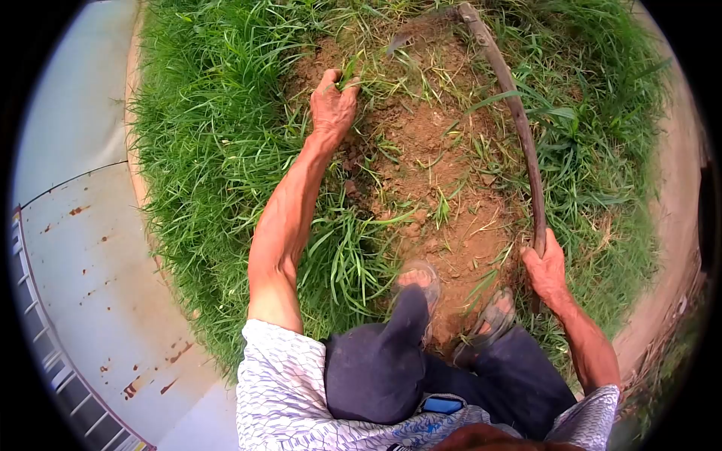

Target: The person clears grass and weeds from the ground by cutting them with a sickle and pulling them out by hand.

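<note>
My left hand is stretched forward over the bare soil near the grass edge, its fingers closed around a few green grass blades. On the right, my right hand grips the lower part of a long, curved wooden handle. That handle reaches up to the top of the view, where a metal blade, blurred, points left above the soil. Loose brown soil with scattered cut grass lies between my two hands.
Dense green grass borders the soil on the left, with more grass on the right. My sandalled feet stand on the soil. A pale, rust-spotted metal surface is at the far left, and a dirt path at the far right.
</note>
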Motion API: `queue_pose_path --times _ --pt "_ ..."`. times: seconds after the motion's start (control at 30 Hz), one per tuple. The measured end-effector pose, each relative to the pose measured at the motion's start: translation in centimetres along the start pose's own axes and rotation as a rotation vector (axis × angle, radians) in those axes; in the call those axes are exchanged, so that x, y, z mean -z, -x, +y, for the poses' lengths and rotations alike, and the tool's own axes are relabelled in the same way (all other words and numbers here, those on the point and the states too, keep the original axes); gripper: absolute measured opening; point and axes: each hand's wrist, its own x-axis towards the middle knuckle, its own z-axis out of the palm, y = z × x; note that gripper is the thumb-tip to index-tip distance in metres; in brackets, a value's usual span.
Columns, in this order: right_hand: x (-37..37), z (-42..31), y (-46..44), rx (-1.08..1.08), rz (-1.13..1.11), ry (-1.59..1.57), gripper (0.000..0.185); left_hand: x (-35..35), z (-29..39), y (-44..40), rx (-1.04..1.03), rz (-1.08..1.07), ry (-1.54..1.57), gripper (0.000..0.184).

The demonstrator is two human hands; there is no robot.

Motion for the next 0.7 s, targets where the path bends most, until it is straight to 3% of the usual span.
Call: queue_pose_path --times 0.07,0.17,0.2,0.3,0.37,0.43,0.5,0.53,0.6,0.63,0.7 --pt "-0.4 -2.1 -2.9 0.153 0.131 -0.023 0.023 -0.4 0.7 -0.9 0.043 -0.010 0.010 0.035" --pt "-1.5 -3.4 -5.9 0.156 0.189 0.080 0.022 -2.2 1.1 -2.5 -0.123 0.008 -0.073 0.043" --pt "-2.2 -1.8 -5.6 0.172 0.153 0.155 0.023 -2.2 2.7 -2.4 -0.104 -0.013 -0.062 0.052" --pt "-3.7 1.3 -2.3 0.086 0.115 0.110 0.021 -3.9 4.2 -3.3 -0.155 -0.010 -0.115 0.055" --pt "-3.6 0.8 -1.1 0.074 0.087 0.097 0.020 -4.6 4.2 -4.0 -0.179 -0.037 -0.175 0.045" --pt "-2.8 -1.1 -0.9 0.090 0.085 0.081 0.018 -5.0 4.3 -5.8 0.091 -0.123 -0.072 0.033" --pt "-2.1 -3.6 0.7 -0.097 -0.054 -0.126 0.022 -5.5 2.9 -6.4 0.041 -0.030 -0.165 0.028" --pt "-2.1 -2.8 1.7 -0.206 -0.110 -0.301 0.017 -5.7 2.1 -6.7 0.046 0.004 0.005 0.027" --pt "-0.2 -2.0 6.3 -0.403 -0.187 -0.237 0.018 -6.3 0.7 -7.7 0.103 0.004 0.290 0.029" --pt "0.3 3.7 7.9 -0.208 -0.102 -0.053 0.020 -6.0 0.3 -7.3 0.118 0.011 0.298 0.029" --pt "2.5 3.8 8.2 -0.215 -0.062 0.069 0.020 -5.0 0.1 -5.9 0.136 0.088 0.368 0.031"
